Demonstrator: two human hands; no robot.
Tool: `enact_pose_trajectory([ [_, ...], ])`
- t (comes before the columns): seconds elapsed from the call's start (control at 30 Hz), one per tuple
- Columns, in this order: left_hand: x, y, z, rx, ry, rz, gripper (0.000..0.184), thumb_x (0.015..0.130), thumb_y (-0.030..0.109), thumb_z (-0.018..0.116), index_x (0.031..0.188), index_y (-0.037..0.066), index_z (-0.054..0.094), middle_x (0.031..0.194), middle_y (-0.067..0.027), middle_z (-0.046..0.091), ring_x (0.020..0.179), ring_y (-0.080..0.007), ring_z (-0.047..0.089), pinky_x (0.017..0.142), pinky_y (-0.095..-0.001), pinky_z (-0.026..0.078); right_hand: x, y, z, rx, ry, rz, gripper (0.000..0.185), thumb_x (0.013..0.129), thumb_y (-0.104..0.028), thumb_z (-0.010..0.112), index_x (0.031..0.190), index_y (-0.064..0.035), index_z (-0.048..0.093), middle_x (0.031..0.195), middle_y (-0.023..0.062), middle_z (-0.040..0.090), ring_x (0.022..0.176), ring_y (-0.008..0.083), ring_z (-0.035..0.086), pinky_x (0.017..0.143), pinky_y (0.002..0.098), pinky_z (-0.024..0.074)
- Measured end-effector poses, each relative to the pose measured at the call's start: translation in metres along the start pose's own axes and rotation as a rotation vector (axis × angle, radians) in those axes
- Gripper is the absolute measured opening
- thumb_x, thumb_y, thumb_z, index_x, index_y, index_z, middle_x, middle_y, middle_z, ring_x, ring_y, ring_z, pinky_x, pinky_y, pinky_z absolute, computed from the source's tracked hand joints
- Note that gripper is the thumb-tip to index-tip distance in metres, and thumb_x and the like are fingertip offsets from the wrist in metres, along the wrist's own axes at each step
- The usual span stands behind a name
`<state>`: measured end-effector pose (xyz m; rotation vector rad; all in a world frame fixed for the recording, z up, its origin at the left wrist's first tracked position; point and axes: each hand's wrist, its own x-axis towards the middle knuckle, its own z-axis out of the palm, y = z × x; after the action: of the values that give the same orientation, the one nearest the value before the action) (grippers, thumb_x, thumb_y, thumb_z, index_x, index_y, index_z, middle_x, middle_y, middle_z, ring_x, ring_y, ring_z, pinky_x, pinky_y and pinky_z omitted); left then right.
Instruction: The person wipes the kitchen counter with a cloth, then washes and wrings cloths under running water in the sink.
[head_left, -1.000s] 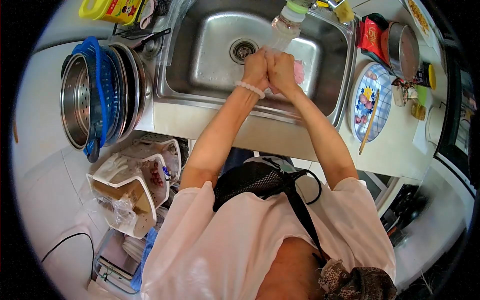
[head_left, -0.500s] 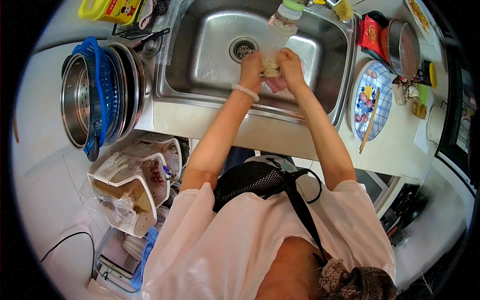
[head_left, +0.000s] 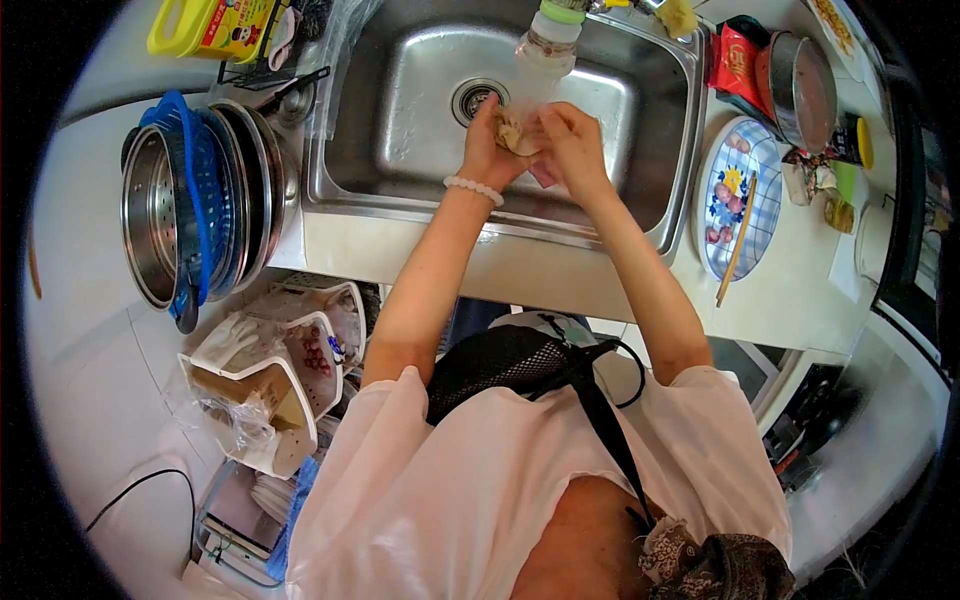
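Note:
Over the steel sink (head_left: 410, 160), both hands are at a soft, pale yellowish piece (head_left: 514, 136) with a pinkish part hanging below it; its kind I cannot make out. My left hand (head_left: 487, 150), wearing a bead bracelet (head_left: 474, 188) at the wrist, cups the piece from the left with the palm turned up. From the right, my right hand (head_left: 575, 150) pinches the edge of it, fingers bent. Directly above hangs a clear tap attachment with a green ring (head_left: 550, 38), and blurred water seems to run from it onto the piece.
To the right of the sink lies a blue-and-white plate (head_left: 715, 160) with several small purplish bulbs and a pair of chopsticks (head_left: 738, 240). Behind it are a red packet (head_left: 733, 65) and a metal pan (head_left: 803, 92). Pots and a blue colander (head_left: 205, 190) stand at left.
Both hands have shifted slightly left with the piece. My left hand has rolled palm up beneath it, and my right fingers have moved over its right edge.

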<state>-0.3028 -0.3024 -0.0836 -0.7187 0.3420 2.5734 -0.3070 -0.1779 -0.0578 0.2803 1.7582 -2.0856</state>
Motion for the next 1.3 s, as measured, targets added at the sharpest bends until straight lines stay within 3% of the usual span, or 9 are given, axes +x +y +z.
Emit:
enact_pose_trajectory([
  [0.13, 0.006, -0.002, 0.002, 0.026, 0.016, 0.024, 0.044, 0.090, 0.041, 0.036, 0.117, 0.008, 0.048, 0.113, -0.0088, 0.055, 0.104, -0.0255, 0.052, 0.090, -0.0470, 0.040, 0.012, 0.011, -0.015, -0.534, 0.157, -0.284, 0.031, 0.086, -0.017, 0.051, 0.111, 0.0020, 0.050, 0.102, 0.0193, 0.057, 0.090, 0.0233, 0.057, 0.080, 0.0312, 0.0435],
  [0.53, 0.021, -0.012, 0.008, 0.212, 0.127, 0.300, 0.016, 0.088, 0.015, 0.046, 0.098, 0.004, 0.052, 0.086, -0.0060, 0.055, 0.076, -0.0186, 0.055, 0.067, -0.0329, 0.050, 0.025, 0.059, 0.012, -0.531, 0.025, -0.460, 0.039, 0.088, -0.022, 0.041, 0.120, 0.0002, 0.044, 0.107, 0.0256, 0.055, 0.100, 0.0370, 0.053, 0.085, 0.0390, 0.0413],
  [0.77, 0.018, -0.004, 0.003, 0.292, 0.268, 0.308, 0.019, 0.085, 0.006, 0.035, 0.096, 0.001, 0.050, 0.089, -0.0105, 0.054, 0.079, -0.0229, 0.055, 0.068, -0.0341, 0.050, 0.019, 0.040, 0.014, -0.450, -0.004, -0.314, 0.036, 0.088, -0.023, 0.041, 0.112, 0.0028, 0.050, 0.100, 0.0240, 0.058, 0.096, 0.0374, 0.054, 0.085, 0.0403, 0.0411],
  [0.87, 0.029, 0.008, -0.030, 0.157, -0.348, 0.045, 0.021, 0.087, 0.012, 0.033, 0.094, 0.002, 0.050, 0.084, -0.0109, 0.055, 0.072, -0.0219, 0.056, 0.059, -0.0330, 0.048, 0.046, 0.057, -0.012, -0.356, -0.059, -0.193, 0.036, 0.087, -0.026, 0.044, 0.109, 0.0023, 0.051, 0.099, 0.0237, 0.057, 0.096, 0.0354, 0.053, 0.086, 0.0408, 0.0408],
  [0.97, 0.019, 0.005, -0.013, 0.164, -0.050, -0.034, 0.030, 0.088, 0.025, 0.033, 0.098, 0.004, 0.052, 0.088, -0.0124, 0.058, 0.070, -0.0240, 0.057, 0.056, -0.0339, 0.048, 0.080, 0.102, -0.062, -0.328, -0.035, -0.144, 0.043, 0.085, -0.033, 0.049, 0.112, -0.0003, 0.050, 0.104, 0.0208, 0.056, 0.099, 0.0332, 0.051, 0.087, 0.0389, 0.0407],
  [1.07, 0.004, 0.005, 0.007, 0.136, 0.004, -0.008, 0.036, 0.089, 0.031, 0.033, 0.108, 0.007, 0.051, 0.101, -0.0147, 0.058, 0.082, -0.0286, 0.058, 0.067, -0.0371, 0.050, 0.074, 0.096, -0.074, -1.073, 0.066, -0.250, 0.056, 0.080, -0.040, 0.056, 0.123, -0.0077, 0.043, 0.124, 0.0173, 0.044, 0.110, 0.0368, 0.042, 0.089, 0.0478, 0.0377],
  [1.13, -0.011, 0.007, 0.023, 0.129, 0.048, -0.008, 0.037, 0.090, 0.033, 0.031, 0.111, 0.009, 0.050, 0.107, -0.0152, 0.056, 0.089, -0.0306, 0.056, 0.072, -0.0392, 0.050, 0.059, 0.077, -0.067, -1.584, -0.145, 0.135, 0.070, 0.076, -0.044, 0.060, 0.135, -0.0211, 0.029, 0.140, 0.0143, 0.022, 0.123, 0.0445, 0.024, 0.087, 0.0601, 0.0332],
  [1.17, -0.015, 0.007, 0.027, 0.114, 0.088, -0.016, 0.039, 0.090, 0.034, 0.030, 0.115, 0.011, 0.050, 0.113, -0.0157, 0.054, 0.097, -0.0325, 0.054, 0.078, -0.0414, 0.049, 0.069, 0.099, -0.074, -1.519, -0.234, 0.249, 0.076, 0.076, -0.043, 0.060, 0.138, -0.0316, 0.018, 0.144, 0.0132, 0.005, 0.128, 0.0473, 0.007, 0.083, 0.0679, 0.0304],
  [1.3, -0.013, 0.009, 0.015, 0.123, 0.044, -0.008, 0.037, 0.090, 0.030, 0.033, 0.115, 0.007, 0.048, 0.116, -0.0153, 0.052, 0.105, -0.0339, 0.050, 0.084, -0.0448, 0.046, 0.061, 0.116, -0.056, -1.651, -0.252, 0.156, 0.071, 0.076, -0.038, 0.062, 0.136, -0.0246, 0.026, 0.144, 0.0135, 0.009, 0.129, 0.0438, 0.013, 0.087, 0.0606, 0.0350],
])
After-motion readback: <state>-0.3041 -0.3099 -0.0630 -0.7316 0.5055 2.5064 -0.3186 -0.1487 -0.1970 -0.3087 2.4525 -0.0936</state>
